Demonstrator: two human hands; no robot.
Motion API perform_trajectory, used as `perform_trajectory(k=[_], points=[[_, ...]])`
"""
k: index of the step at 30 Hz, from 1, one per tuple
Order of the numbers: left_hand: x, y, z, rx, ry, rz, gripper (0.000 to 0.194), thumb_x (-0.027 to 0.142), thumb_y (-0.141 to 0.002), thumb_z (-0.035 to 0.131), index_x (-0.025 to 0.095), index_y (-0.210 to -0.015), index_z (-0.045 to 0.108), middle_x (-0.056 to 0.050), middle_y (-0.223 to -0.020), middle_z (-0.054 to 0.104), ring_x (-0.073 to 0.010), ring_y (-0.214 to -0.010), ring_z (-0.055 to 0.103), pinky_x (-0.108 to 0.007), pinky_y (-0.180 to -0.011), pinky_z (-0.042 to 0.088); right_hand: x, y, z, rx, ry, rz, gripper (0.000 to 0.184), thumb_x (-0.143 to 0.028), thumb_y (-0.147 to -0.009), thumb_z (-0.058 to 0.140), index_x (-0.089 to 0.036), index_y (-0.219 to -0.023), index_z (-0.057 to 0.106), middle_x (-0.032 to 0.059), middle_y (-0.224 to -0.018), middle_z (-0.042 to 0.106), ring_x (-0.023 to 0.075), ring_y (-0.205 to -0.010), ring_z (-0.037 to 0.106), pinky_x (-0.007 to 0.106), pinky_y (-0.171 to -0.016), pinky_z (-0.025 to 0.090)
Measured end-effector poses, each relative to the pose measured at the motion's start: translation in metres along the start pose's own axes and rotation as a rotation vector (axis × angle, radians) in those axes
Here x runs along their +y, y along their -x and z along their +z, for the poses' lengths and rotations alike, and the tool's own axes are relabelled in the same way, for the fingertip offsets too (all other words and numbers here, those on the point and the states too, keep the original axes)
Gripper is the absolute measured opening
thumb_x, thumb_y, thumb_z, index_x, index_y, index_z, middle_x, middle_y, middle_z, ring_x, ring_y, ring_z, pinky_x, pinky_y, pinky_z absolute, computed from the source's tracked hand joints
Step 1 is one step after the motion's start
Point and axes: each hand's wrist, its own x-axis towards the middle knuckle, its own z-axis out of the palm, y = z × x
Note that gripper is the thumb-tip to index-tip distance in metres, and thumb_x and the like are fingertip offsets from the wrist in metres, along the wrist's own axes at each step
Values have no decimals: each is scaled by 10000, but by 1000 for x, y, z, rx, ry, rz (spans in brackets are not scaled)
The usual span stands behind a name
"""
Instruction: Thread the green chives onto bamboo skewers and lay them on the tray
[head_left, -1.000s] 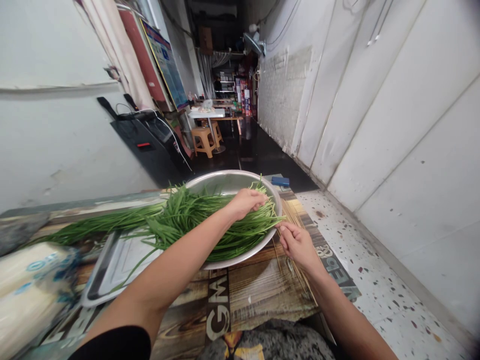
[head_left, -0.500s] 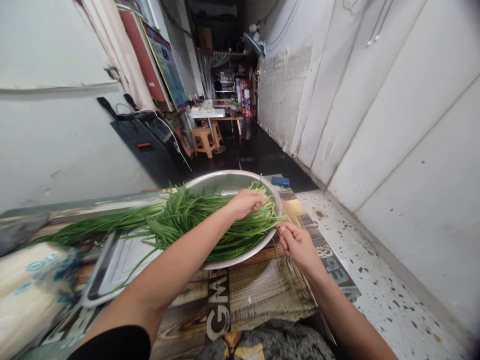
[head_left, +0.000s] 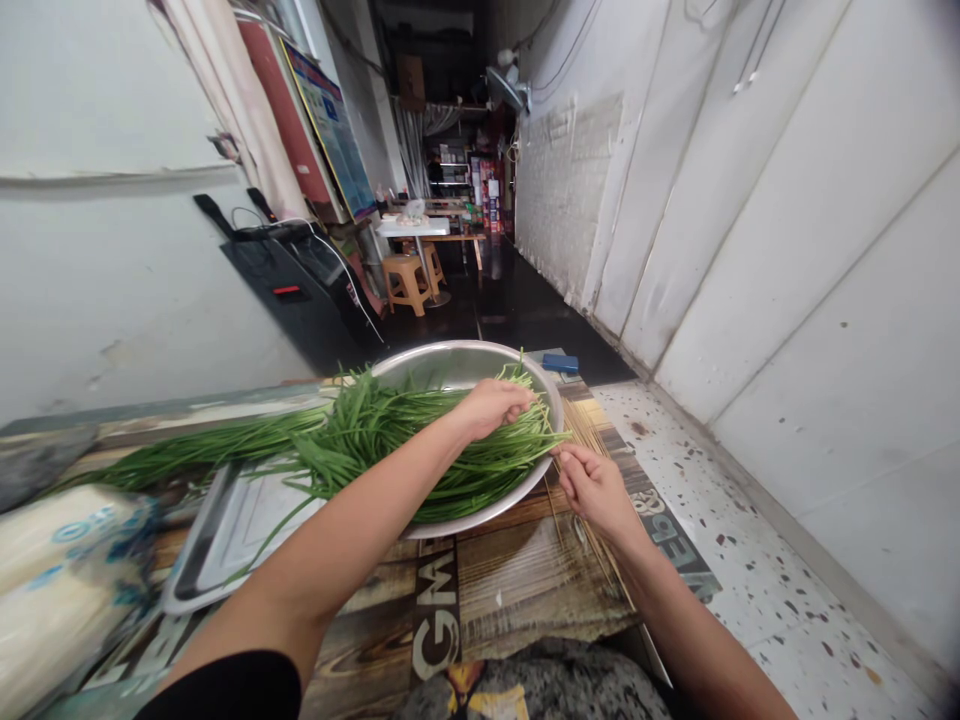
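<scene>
Hands unmoved: L hand (head_left: 495, 408) arches over greens (head_left: 390, 430), R hand (head_left: 594, 482) angles in beside bowl (head_left: 450, 368), both w/ fingers pinched together.

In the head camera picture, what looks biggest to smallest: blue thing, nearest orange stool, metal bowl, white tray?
1. Metal bowl
2. White tray, partly hidden
3. Orange stool, farther away, so it looks small
4. Blue thing

Long, slender green stalks (head_left: 450, 470) are lying loosely bunched lengthwise in a steel bowl (head_left: 424, 370), leaves draping over its left rim, pale ends reaching its right; thin tan sticks (head_left: 586, 425) are resting near the tabletop's (head_left: 525, 590) right edge.
</scene>
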Motion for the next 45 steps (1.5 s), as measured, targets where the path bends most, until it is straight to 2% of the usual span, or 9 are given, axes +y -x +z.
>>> perform_trajectory(k=[11, 25, 32, 36, 41, 45], points=[[-1, -1, 0, 7, -13, 12, 66, 55, -740, 684, 41, -680, 661, -26, -569, 569, -22, -455, 425, -169, -461, 277, 0, 0, 0, -8, 8, -7, 456, -539, -746, 617, -129, -944, 636, -105, -416, 388, 49, -318, 267, 190, -316, 179], [-1, -1, -1, -21, -33, 25, 84, 94, -693, 745, 52, -677, 674, -27, -568, 574, -28, -467, 432, -176, -463, 281, 1, 1, 0, 6, 38, -17, 449, -532, -757, 607, -128, -948, 651, -97, -425, 390, 52, -328, 283, 190, -317, 195], [1, 1, 1, -21, -59, 22, 41, 65, -703, 696, 59, -666, 679, -22, -552, 574, -30, -447, 420, -180, -457, 267, 1, 1, 0, 11, 23, -19, 469, -547, -749, 616, -128, -956, 646, -100, -426, 393, 54, -324, 282, 194, -316, 197], [-3, 2, 2, -68, -199, 66, 70, 150, -697, 716, 86, -671, 704, -20, -559, 600, -46, -460, 419, -193, -475, 291, 2, -1, 0, 23, 19, -36, 482, -557, -749, 620, -129, -967, 649, -97, -434, 397, 55, -321, 296, 195, -315, 195], [-7, 3, 2, -145, -419, 169, 91, 223, -700, 713, 137, -708, 742, -25, -618, 667, -92, -528, 494, -209, -528, 356, 2, -3, -1, 35, 29, -58, 466, -554, -756, 610, -133, -950, 649, -95, -431, 400, 53, -314, 299, 191, -310, 178], [-6, 4, 3, -131, -473, 190, 119, 253, -718, 706, 139, -699, 735, -29, -620, 669, -100, -528, 494, -215, -529, 355, 1, -2, 0, 39, 21, -41, 468, -551, -749, 610, -129, -951, 640, -98, -433, 403, 50, -307, 290, 192, -306, 171]])
